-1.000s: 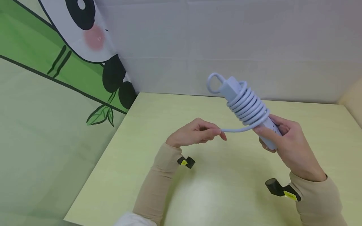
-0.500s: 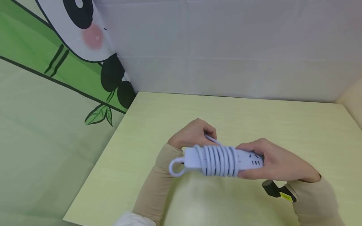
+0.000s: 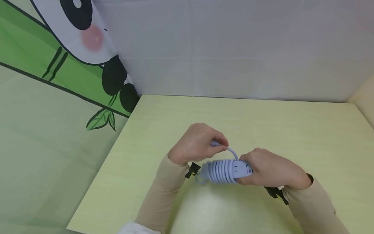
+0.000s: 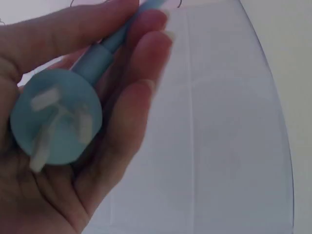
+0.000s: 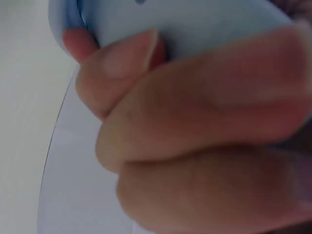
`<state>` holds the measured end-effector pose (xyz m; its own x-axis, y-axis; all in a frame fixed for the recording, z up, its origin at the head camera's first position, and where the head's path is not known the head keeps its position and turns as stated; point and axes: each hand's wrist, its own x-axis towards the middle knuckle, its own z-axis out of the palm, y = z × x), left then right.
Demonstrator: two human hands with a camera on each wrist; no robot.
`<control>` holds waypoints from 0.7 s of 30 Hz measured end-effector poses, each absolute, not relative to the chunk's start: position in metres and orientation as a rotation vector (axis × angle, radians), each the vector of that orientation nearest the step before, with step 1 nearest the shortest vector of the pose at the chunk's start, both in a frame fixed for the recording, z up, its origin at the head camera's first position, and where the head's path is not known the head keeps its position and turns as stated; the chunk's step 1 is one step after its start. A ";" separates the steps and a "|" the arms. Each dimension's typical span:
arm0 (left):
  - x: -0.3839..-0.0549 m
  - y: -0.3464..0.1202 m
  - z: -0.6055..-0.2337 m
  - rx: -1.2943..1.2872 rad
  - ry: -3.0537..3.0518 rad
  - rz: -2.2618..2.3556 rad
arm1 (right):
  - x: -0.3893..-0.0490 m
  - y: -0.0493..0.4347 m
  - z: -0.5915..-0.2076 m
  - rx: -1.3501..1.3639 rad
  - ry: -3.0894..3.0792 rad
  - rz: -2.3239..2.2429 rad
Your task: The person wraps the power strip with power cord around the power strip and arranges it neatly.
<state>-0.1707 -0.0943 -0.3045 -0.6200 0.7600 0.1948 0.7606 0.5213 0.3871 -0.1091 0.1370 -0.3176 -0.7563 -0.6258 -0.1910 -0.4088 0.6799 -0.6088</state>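
My right hand (image 3: 271, 167) grips the socket end of a white power strip (image 3: 242, 169), held level above the table. Its cord (image 3: 220, 171) is wound in several tight turns round the strip's body, and a small loop (image 3: 201, 180) sticks out at the left end. My left hand (image 3: 201, 143), just behind and left of the coils, holds the cord's plug (image 4: 56, 117) between thumb and fingers. Three flat prongs face the left wrist camera. A short stretch of cord curves from the plug to the windings. In the right wrist view, curled fingers (image 5: 195, 107) wrap the strip's underside.
A pale wooden table (image 3: 292, 126) lies under both hands. A light grey cloth wall (image 3: 233, 48) stands along its back edge. At left hangs a green printed curtain (image 3: 35, 48). Small black cameras (image 3: 193, 170) are strapped to both wrists.
My right hand has brought the power strip down and left and turned it level. The left hand, earlier pinching the cord stretched out leftward, now holds the plug close to the coils.
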 end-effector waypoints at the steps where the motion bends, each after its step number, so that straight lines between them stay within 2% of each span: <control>1: -0.167 -0.092 -0.302 -1.381 -2.692 -0.679 | -0.112 0.138 -0.318 -0.781 2.526 -0.761; 10: -0.135 -0.067 -0.298 -1.404 -2.444 -0.499 | -0.130 0.158 -0.317 -0.528 2.800 -0.824; 17: -0.133 -0.066 -0.296 -1.408 -2.455 -0.603 | -0.130 0.164 -0.307 -0.307 2.920 -1.025; 21: -0.133 -0.065 -0.297 -1.321 -2.386 -0.739 | -0.129 0.163 -0.303 -0.206 2.909 -1.109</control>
